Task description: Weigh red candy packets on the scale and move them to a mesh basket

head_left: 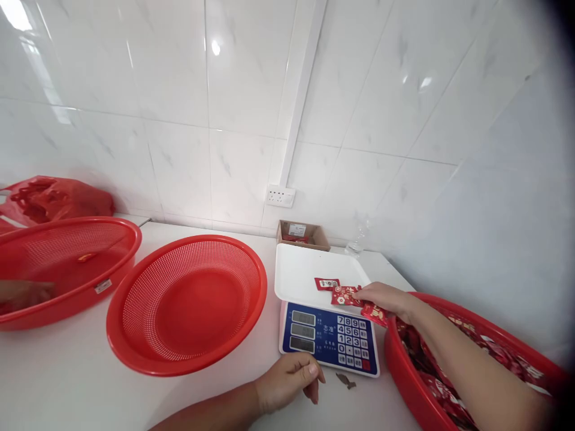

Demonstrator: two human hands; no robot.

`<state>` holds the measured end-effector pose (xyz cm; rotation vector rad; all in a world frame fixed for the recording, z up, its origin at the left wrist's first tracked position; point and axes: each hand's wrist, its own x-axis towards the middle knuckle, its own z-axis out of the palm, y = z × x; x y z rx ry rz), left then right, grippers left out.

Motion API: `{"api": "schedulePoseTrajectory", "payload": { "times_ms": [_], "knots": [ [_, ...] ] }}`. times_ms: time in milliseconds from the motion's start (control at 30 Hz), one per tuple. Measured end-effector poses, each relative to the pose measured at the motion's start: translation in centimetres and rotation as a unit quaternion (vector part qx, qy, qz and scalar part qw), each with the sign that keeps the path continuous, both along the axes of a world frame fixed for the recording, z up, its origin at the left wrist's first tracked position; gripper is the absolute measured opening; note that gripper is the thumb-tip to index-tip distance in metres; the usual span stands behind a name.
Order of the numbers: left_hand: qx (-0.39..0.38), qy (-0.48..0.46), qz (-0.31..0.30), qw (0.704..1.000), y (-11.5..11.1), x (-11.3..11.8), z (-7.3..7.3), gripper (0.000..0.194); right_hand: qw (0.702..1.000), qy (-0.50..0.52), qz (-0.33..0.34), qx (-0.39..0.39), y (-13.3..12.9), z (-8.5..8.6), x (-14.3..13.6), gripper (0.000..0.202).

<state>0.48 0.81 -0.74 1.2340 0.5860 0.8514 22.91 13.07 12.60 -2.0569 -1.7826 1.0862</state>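
A white-topped weighing scale (296,272) with a blue keypad stands on the white table. One small red packet (326,283) lies on its tray. My right hand (384,297) reaches over the tray's right edge and holds a few red packets (347,296) just above it. My left hand (287,378) rests loosely curled on the table in front of the scale's keypad, holding nothing. A red basket (406,383) full of red packets sits under my right forearm.
An empty red mesh basket (135,332) lies left of the scale, another red basket (112,263) beyond it, where another person's hand (24,294) shows at the left edge. A red plastic bag (54,197), a small cardboard box (314,234) and a wall socket (280,196) stand behind.
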Motion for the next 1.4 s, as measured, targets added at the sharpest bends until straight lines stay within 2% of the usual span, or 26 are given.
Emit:
{"api": "schedulePoseTrajectory", "payload": {
  "times_ms": [100, 267, 333, 467, 533, 667, 767, 900, 1000, 1067, 1300, 1400],
  "knots": [
    [0.003, -0.005, 0.007, 1.0, 0.1, 0.1, -0.2, 0.053, 0.999, 0.022, -0.031, -0.013, 1.1, -0.6, -1.2, 0.026],
    [0.006, -0.01, 0.012, 1.0, 0.1, 0.2, -0.1, 0.055, 0.996, 0.037, -0.058, 0.054, 2.0, -0.2, -1.7, 0.028],
    [0.002, -0.01, 0.013, 1.0, 0.1, 0.3, 0.0, 0.055, 0.993, 0.059, -0.075, 0.066, 1.9, 0.1, -1.2, 0.032],
    [0.001, 0.002, 0.007, 1.0, 0.0, 0.2, 0.2, 0.053, 0.974, 0.195, -0.084, 0.075, 1.3, 0.1, 0.3, 0.049],
    [0.001, 0.006, 0.002, 1.0, -0.1, 0.1, 0.3, 0.052, 0.965, 0.233, -0.088, 0.086, 1.0, -0.1, 1.2, 0.052],
    [0.003, 0.011, -0.004, 1.0, -0.1, 0.0, 0.4, 0.049, 0.956, 0.248, -0.116, 0.104, 0.9, -0.7, 2.8, 0.046],
    [0.006, 0.013, -0.007, 1.0, -0.2, -0.1, 0.4, 0.048, 0.96, 0.218, -0.129, 0.116, 1.0, -1.3, 3.2, 0.041],
    [0.014, 0.017, -0.011, 1.0, -0.2, -0.1, 0.6, 0.048, 0.971, 0.18, -0.085, 0.131, 1.3, -2.1, 2.5, 0.052],
    [0.011, 0.018, -0.009, 1.0, -0.2, 0.0, 0.6, 0.049, 0.987, 0.039, -0.026, 0.154, 1.4, -2.5, 1.4, 0.059],
    [0.007, 0.019, -0.006, 1.0, -0.2, 0.1, 0.5, 0.05, 0.986, -0.031, 0.003, 0.166, 1.6, -2.7, 0.6, 0.058],
    [-0.001, 0.023, -0.008, 1.0, -0.2, 0.1, 0.2, 0.052, 0.975, -0.068, 0.095, 0.186, 1.7, -4.7, -2.7, 0.06],
    [0.001, 0.025, -0.007, 1.0, -0.1, 0.1, 0.1, 0.053, 0.972, -0.078, 0.134, 0.174, 1.3, -4.7, -3.7, 0.057]
  ]
}}
